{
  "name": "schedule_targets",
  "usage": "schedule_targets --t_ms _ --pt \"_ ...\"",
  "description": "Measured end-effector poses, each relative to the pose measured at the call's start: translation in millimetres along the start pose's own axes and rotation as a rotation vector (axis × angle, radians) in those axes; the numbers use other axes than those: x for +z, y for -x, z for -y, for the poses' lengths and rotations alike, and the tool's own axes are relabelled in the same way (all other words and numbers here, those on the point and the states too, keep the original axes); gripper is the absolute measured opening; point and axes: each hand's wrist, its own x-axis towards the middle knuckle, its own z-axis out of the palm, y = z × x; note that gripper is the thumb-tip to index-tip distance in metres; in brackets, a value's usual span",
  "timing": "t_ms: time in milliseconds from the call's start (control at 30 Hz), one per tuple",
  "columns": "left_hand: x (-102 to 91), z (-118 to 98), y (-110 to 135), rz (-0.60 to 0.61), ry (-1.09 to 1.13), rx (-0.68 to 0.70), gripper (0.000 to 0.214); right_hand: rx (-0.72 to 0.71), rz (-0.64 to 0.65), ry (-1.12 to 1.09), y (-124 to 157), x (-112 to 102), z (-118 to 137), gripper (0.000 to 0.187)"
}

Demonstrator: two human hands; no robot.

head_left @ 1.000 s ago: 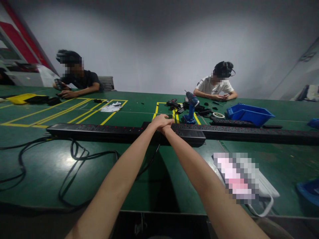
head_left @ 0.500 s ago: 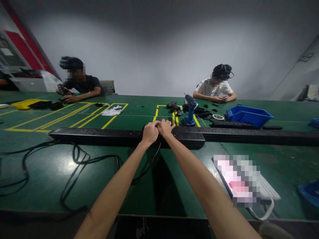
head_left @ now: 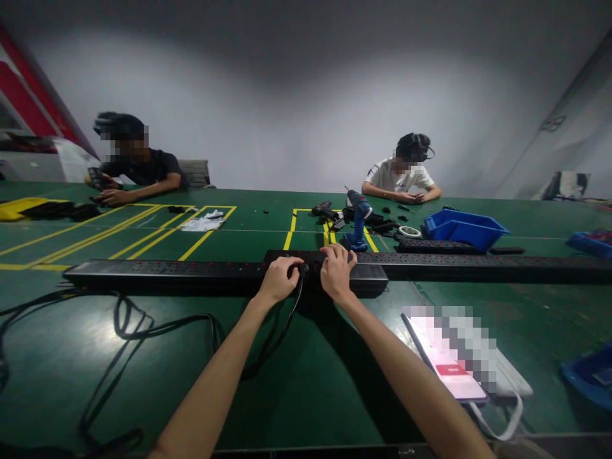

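A long black power strip (head_left: 167,273) with red-marked sockets lies across the table before me. A second long power strip (head_left: 478,262) lies behind it to the right, overlapping it in the middle. With thumb and fingers my left hand (head_left: 278,279) pinches a small black plug (head_left: 304,270) against the sockets. A thin black cable (head_left: 289,319) hangs from the plug down to the table. My right hand (head_left: 337,273) grips the power strip just right of the plug, its bent fingers over the top. Whether the plug sits in a socket is hidden.
A blue cordless drill (head_left: 357,220) stands behind my right hand. Farther right are a blue bin (head_left: 466,229) and a tape roll (head_left: 410,233). Looped black cable (head_left: 162,315) covers the left front. A phone (head_left: 444,357) lies at right front. Two people sit across the table.
My hands have moved apart; they were together on the strip before. The plug between them now shows in my left fingers. The whole view has shifted slightly.
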Motion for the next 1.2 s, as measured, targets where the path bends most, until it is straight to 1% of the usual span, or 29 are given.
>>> schedule_targets --t_ms 133,233,467,667,867,1200 --pt "-2.5 -3 1 0.025 -0.021 -0.010 0.033 -0.173 0.037 0.063 28 0 -2 0.034" --pt "-2.4 -3 2 0.027 -0.033 0.004 0.035 -0.217 0.071 0.061 39 3 -3 0.032" --pt "2.5 0 -2 0.012 -0.046 -0.028 0.039 -0.211 0.082 0.045 40 5 -2 0.031" --pt "4.2 -3 -6 0.005 -0.106 -0.094 0.030 -0.210 0.064 0.044 42 5 -1 0.031" --pt "4.2 -4 -5 -0.014 -0.150 -0.087 0.023 -0.193 0.062 0.037 43 6 -1 0.031" --pt "4.4 -6 -2 -0.001 -0.159 -0.090 0.028 -0.162 0.047 0.009 43 8 1 0.030"
